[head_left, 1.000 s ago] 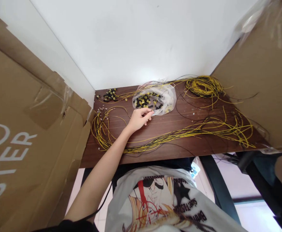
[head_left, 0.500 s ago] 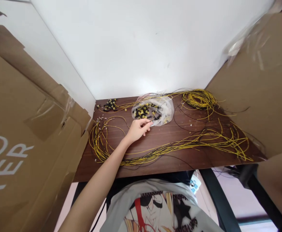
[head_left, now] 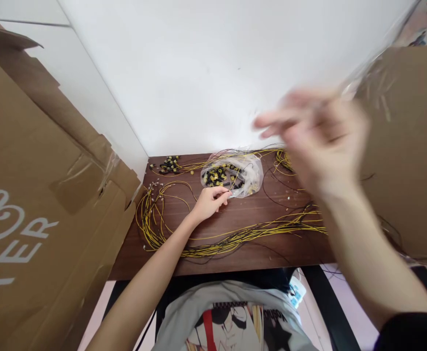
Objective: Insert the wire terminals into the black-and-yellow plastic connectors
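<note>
My left hand [head_left: 209, 202] rests on the dark wooden table [head_left: 250, 243], fingers curled in a pinch at the near edge of a clear plastic bag [head_left: 248, 170] full of small black and yellow connectors [head_left: 221, 174]. What the fingertips pinch is too small to make out. My right hand [head_left: 318, 136] is raised in the air over the right side of the table, smeared by motion, its fingers stretched toward the left. Long yellow and black wires [head_left: 242, 234] lie in loops across the table below both hands.
A small heap of black and yellow connectors [head_left: 168, 164] lies at the table's far left corner. Large cardboard sheets stand at the left [head_left: 41, 195] and right [head_left: 407, 161]. A white wall [head_left: 206, 73] backs the table. A coil of yellow wire [head_left: 282, 158] lies at the back.
My right arm has swung up from the lower right edge into the middle of the view. The left hand stays pinched at the bag's edge. The view has tilted upward.
</note>
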`<action>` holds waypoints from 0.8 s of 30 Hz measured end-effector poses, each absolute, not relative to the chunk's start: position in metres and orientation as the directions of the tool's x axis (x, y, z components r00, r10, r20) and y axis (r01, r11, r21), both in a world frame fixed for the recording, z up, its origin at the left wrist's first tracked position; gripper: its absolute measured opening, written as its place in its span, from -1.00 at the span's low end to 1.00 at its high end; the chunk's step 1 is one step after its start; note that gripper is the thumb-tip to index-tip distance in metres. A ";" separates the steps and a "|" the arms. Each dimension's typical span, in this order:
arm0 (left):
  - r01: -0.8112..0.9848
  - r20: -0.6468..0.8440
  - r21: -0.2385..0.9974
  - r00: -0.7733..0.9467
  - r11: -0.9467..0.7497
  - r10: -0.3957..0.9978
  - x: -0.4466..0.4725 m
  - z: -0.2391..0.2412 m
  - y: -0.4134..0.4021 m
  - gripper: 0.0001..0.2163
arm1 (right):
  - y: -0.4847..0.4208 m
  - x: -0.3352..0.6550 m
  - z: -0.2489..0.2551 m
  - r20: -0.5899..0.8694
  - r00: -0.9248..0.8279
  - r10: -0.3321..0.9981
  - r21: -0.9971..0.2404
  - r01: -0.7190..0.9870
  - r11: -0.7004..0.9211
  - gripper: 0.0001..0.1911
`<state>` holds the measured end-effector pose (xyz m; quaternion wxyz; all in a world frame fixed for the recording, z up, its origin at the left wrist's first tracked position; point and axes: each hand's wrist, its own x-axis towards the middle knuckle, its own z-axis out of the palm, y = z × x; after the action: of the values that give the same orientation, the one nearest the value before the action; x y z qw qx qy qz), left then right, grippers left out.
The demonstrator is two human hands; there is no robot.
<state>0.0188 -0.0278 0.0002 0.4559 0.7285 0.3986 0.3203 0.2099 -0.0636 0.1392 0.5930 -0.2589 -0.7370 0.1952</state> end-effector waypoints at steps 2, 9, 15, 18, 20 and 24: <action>0.308 0.152 0.892 0.486 -0.332 0.860 0.018 0.001 -0.027 -0.73 | -0.053 0.202 0.110 0.733 -0.302 0.609 -0.534 0.299 0.791 -0.81; 0.395 0.243 0.818 0.423 -0.419 0.873 0.017 0.004 -0.027 -0.73 | -0.023 0.194 0.018 0.587 -0.520 0.621 -0.334 0.543 0.771 -0.83; 0.450 0.342 0.748 0.368 -0.488 0.864 0.017 0.002 -0.029 -0.80 | -0.025 0.199 0.008 0.591 -0.474 0.653 -0.398 0.533 0.747 -0.86; 0.460 0.351 0.736 0.370 -0.497 0.860 0.016 0.002 -0.029 -0.80 | -0.025 0.198 0.006 0.597 -0.460 0.657 -0.422 0.517 0.745 -0.87; 0.464 0.347 0.734 0.373 -0.496 0.861 0.016 0.002 -0.028 -0.81 | -0.025 0.197 0.005 0.594 -0.456 0.663 -0.435 0.510 0.742 -0.87; 0.471 0.333 0.735 0.376 -0.488 0.865 0.015 0.003 -0.028 -0.80 | -0.025 0.197 0.004 0.587 -0.446 0.675 -0.449 0.515 0.730 -0.87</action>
<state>0.0153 -0.0281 0.0027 0.2728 0.7832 0.4264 0.3610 0.1969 -0.0249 0.0040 0.3909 -0.3527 -0.8440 0.1026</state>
